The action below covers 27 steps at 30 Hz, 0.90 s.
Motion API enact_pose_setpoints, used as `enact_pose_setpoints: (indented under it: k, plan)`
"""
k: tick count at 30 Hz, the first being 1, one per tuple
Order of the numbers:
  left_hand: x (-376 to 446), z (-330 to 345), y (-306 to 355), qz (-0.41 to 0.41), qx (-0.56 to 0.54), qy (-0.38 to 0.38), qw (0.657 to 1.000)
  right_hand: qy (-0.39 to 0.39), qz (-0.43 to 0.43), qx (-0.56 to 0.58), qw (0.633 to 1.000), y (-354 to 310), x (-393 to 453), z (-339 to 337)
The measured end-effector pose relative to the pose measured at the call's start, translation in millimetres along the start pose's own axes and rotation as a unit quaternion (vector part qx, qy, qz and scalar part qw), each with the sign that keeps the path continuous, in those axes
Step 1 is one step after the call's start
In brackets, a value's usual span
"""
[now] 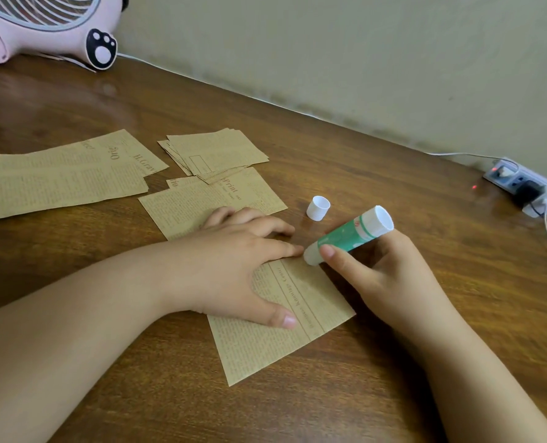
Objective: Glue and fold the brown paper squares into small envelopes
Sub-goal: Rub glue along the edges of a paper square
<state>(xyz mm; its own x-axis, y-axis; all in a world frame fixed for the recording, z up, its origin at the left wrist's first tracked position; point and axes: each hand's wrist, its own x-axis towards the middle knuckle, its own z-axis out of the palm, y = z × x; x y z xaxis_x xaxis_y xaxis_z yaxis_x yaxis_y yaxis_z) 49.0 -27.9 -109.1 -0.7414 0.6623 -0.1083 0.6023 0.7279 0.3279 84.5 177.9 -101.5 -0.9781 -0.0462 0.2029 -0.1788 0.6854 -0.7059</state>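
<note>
1. Hands worked one brown paper square (281, 327) near the table's (377, 174) front: the left hand (234, 266) pressed it flat with spread fingers, while the right hand (381, 276) gripped an uncapped glue stick (345, 239), tip at the square's far corner.
2. Pressing hard might have torn or dragged the paper.
3. Spare squares (216, 151) lay far left and the cap (318, 207) just beyond; open tabletop lay right.

On the table (377, 174), the nearest paper square (275, 340) lies under the left hand (234, 266), with the glue stick (349, 238) in the right hand (390, 282) touching its far corner. The cap (318, 207) stands just beyond; a stack of squares (218, 151) and larger sheets (61, 177) lie farther left. A fan (48, 27) sits far left, and what seems a power strip (528, 190) far right.
</note>
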Motion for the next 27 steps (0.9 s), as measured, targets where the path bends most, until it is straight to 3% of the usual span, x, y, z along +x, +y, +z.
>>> enact_pose_setpoints:
  k: [16,27]
  plan:
    - [1.2,1.0,-1.6,-0.007,0.007,-0.011,1.000,-0.052,-0.159,-0.066,0.984,-3.5,-4.4,-0.4]
    - [-0.1,0.1,0.0,-0.017,0.000,-0.032,0.999,-0.075,-0.167,-0.075,0.980,-1.2,-28.9,-13.8]
